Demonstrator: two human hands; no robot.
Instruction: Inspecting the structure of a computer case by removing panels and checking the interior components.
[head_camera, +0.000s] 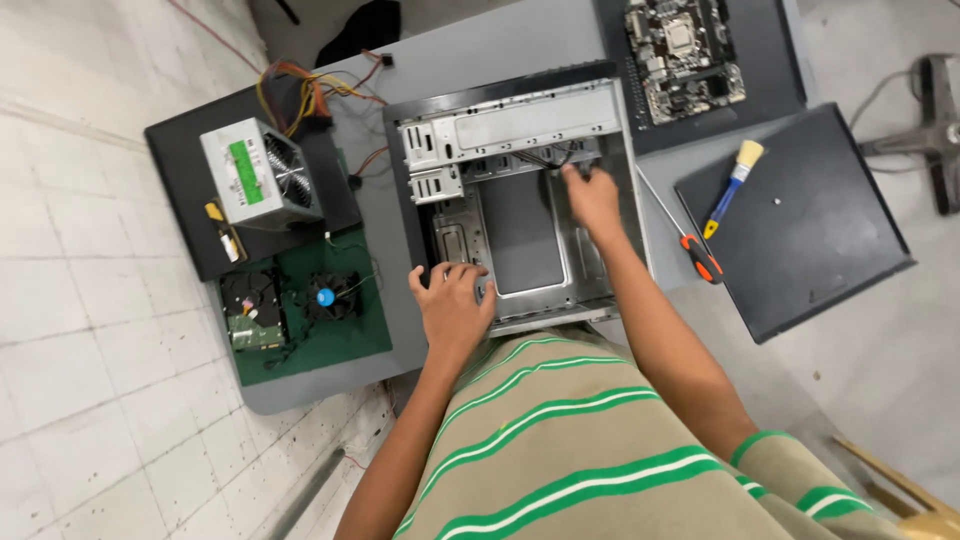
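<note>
floor: you stand on pale square floor tiles (90, 330) with dark grout | furniture: grey tabletop (500, 45) before you, rounded corners | light: even, soft, no hard shadows

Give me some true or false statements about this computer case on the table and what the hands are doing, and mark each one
1. The right hand reaches to cables inside the open computer case. True.
2. The left hand holds the screwdriver. False: it rests on the case's near edge; the screwdriver lies on the table.
3. The motherboard is mounted in the case. False: it lies outside, on a dark mat.
4. The power supply sits left of the case. True.
</note>
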